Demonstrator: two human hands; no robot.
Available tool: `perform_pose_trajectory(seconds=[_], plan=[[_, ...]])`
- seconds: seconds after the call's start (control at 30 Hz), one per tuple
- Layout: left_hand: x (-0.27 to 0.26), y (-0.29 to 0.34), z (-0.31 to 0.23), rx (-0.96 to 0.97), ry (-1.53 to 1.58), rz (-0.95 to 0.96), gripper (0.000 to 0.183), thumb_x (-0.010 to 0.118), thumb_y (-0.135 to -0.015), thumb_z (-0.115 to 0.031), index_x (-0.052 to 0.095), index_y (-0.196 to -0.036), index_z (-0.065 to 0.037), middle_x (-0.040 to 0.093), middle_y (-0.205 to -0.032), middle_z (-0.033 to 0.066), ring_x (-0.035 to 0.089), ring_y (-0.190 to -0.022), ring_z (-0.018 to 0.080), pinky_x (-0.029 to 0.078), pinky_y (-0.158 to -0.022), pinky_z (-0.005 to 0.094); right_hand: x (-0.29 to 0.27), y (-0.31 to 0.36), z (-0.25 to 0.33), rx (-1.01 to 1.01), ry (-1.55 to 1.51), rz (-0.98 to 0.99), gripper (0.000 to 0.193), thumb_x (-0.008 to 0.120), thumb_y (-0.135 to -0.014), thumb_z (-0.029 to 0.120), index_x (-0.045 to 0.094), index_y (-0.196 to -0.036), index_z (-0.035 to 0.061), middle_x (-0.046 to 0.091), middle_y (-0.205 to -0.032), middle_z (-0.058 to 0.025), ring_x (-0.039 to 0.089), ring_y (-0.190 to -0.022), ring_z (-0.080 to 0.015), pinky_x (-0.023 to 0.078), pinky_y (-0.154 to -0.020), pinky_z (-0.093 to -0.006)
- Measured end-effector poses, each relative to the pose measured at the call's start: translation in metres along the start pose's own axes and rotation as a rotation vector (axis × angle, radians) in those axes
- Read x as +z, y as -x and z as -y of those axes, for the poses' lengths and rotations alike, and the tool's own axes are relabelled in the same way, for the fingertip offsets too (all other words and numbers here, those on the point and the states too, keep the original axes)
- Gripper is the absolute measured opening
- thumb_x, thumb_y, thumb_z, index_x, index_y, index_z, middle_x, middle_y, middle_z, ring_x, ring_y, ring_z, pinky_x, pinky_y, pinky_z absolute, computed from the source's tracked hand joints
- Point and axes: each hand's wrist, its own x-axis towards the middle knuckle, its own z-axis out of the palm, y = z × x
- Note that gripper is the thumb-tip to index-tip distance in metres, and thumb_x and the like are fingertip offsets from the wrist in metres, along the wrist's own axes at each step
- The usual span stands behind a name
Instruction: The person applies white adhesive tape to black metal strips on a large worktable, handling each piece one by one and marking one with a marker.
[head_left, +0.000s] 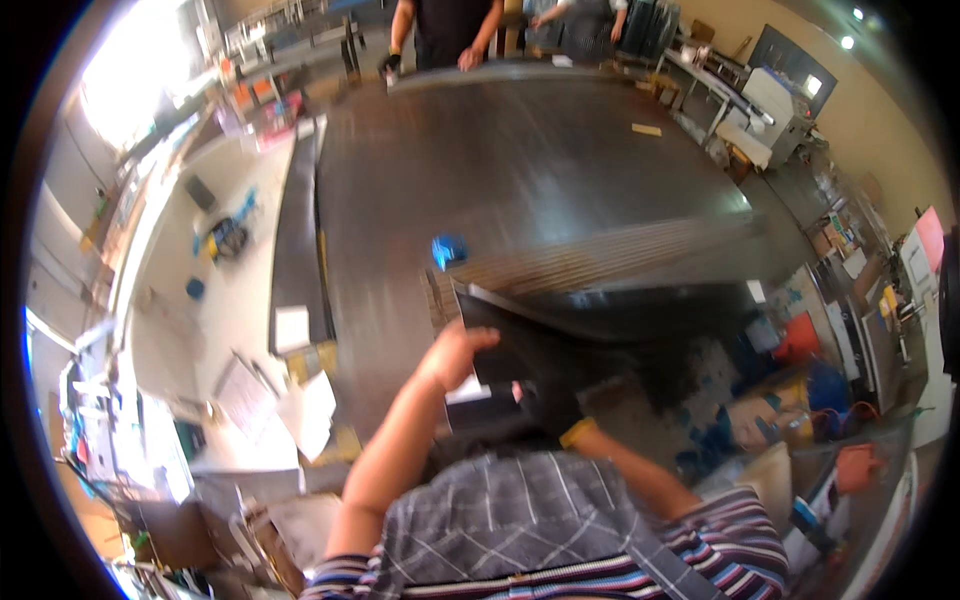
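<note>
A: What is the left hand (pixel 455 355) doing?
B: Gripping a black sheet (pixel 560 345), lying at six o'clock of the table (pixel 520 180), partly lifted.
A: The right hand (pixel 545 405)?
B: Gloved, seemingly clutching it underneath; much remaining flat.

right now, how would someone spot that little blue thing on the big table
Start at the large dark grey sheet-covered table filling the middle of the view. Follow its near edge to the ribbed strip of stacked sheet edges; the small bright blue block-shaped object sits at that strip's left end, just beyond the bare left hand. It is the only blue item on the dark surface.
</note>
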Motion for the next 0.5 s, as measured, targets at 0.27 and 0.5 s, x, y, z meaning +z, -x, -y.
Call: perform_pose_trajectory(seconds=[0.27,0.5], plan=[[0.015,-0.006,-0.024,-0.054,-0.060,0.058,0.027,0.056,-0.087,-0.004,0.053,-0.111,0.007,0.063,-0.100,0.0168,0.067,-0.084,0.0233,0.059,-0.071,0.0317,0.011,-0.050,-0.025,-0.133,0.173,0.112,0.037,0.065,-0.078,0.024,0.064,-0.108,0.0028,0.062,-0.109,-0.0205,0.058,-0.100,-0.0357,0.045,-0.091,-0.0412],[0.028,-0.005,-0.033,-0.074,-0.009,0.100,0.026,0.053,-0.088,-0.006,0.053,-0.110,0.007,0.064,-0.100,0.0161,0.068,-0.085,0.0251,0.060,-0.071,0.0355,0.008,-0.066,-0.010,-0.104,0.097,-0.374,0.027,0.062,-0.082,0.025,0.064,-0.098,0.0041,0.063,-0.100,-0.0180,0.060,-0.095,-0.0351,0.047,-0.085,-0.0408]])
